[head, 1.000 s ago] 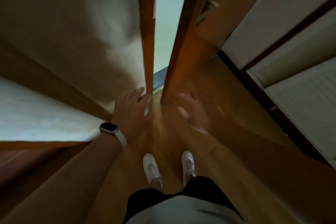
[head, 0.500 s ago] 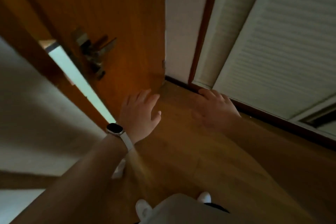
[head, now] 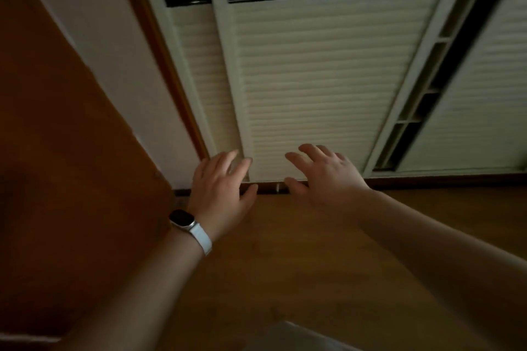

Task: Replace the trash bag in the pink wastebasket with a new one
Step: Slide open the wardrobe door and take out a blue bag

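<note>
Hands: left hand (head: 221, 194) and right hand (head: 325, 177) both spread, empty, held forward | Change: view has swung from wooden door (head: 71, 179) to louvred closet doors (head: 313, 80) | Task: pink wastebasket not in view; replacement judged not yet begun.

Saw L hand (head: 221, 194) w/ white-strap watch (head: 189, 226) & R hand (head: 328, 179), both splayed, held out over wood floor (head: 299, 271) near louvred closet doors (head: 308, 88); brown door (head: 71, 151) at left.

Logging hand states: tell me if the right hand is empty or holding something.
Empty. The right hand has its fingers spread and straight, with nothing between them.
</note>
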{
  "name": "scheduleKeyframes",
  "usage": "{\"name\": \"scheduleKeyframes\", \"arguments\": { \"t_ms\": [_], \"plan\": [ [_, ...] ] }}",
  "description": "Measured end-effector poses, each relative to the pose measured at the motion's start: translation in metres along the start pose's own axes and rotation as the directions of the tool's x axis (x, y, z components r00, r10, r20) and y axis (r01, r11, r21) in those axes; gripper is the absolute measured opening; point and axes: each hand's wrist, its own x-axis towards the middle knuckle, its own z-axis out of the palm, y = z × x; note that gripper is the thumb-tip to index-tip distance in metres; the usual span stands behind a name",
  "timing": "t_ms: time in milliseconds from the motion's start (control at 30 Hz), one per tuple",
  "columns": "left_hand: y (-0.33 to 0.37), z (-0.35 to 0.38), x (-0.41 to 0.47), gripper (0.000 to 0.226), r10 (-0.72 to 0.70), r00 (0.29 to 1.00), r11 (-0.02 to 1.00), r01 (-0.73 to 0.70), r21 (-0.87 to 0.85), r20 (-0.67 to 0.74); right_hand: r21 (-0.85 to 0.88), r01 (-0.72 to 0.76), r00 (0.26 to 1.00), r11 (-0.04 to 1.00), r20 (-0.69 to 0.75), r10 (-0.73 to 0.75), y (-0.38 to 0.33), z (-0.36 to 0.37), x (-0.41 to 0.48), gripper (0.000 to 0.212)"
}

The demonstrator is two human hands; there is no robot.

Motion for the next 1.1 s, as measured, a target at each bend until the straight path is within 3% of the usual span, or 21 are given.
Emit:
{"name": "scheduleKeyframes", "arguments": {
  "t_ms": [300, 567, 833, 1100],
  "plan": [
    [0.081, 0.031, 0.123, 0.054, 0.307, 0.951, 0.949, -0.308, -0.074, -0.016, -0.042, -0.295, 0.951, 0.955, -0.107, 0.29, 0.112, -0.027, 0.001, 0.061],
    [0.124, 0.079, 0.251, 0.054, 0.573, 0.819, 0.807, -0.571, -0.148, -0.032, -0.048, -0.514, 0.852, 0.856, -0.145, 0.503, 0.184, -0.029, 0.03, 0.059],
    [0.167, 0.121, 0.39, 0.054, 0.771, 0.637, 0.614, -0.752, -0.24, -0.022, -0.04, -0.749, 0.656, 0.662, -0.186, 0.732, 0.245, -0.036, 0.083, 0.06],
    [0.235, 0.147, 0.465, 0.055, 0.903, 0.421, 0.379, -0.874, -0.305, -0.084, -0.025, -0.893, 0.443, 0.449, -0.218, 0.869, 0.286, -0.051, 0.094, 0.064]
  ]
}}
